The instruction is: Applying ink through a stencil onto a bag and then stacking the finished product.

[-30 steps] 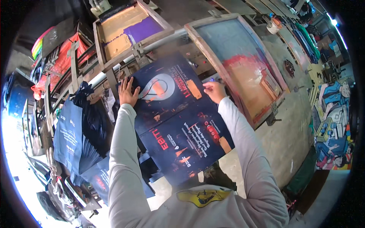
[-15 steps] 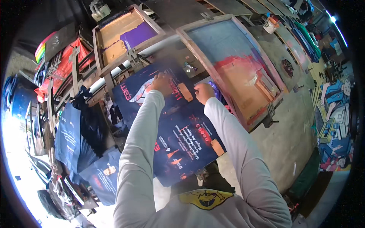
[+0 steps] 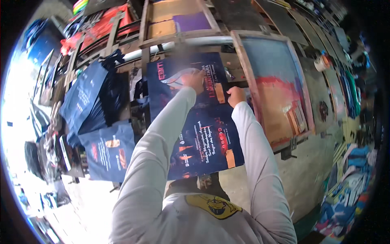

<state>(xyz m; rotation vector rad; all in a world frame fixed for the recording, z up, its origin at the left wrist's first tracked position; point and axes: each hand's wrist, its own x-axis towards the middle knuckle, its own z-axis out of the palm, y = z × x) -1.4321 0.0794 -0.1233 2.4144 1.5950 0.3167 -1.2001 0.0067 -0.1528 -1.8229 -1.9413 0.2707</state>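
Note:
A dark navy sheet, printed with red and white lettering and orange patches, lies spread in front of me. Over its upper part is my left hand, lying on the print beside a pale oval shape, fingers stretched toward the red lettering. My right hand is closed at the sheet's right edge, thumb and fingers pinched there. The fingertips of that hand are partly hidden by the hand itself.
A wooden-framed printing screen with red and orange ink stands close on the right. Another framed screen, purple and orange, lies beyond. Navy printed bags hang at the left; another navy printed piece is nearer. A metal clamp sits below the right screen.
The view has turned, so the sheet and screens appear shifted right and straighter. My left hand stays on the sheet's upper part, and my right hand stays at its right edge.

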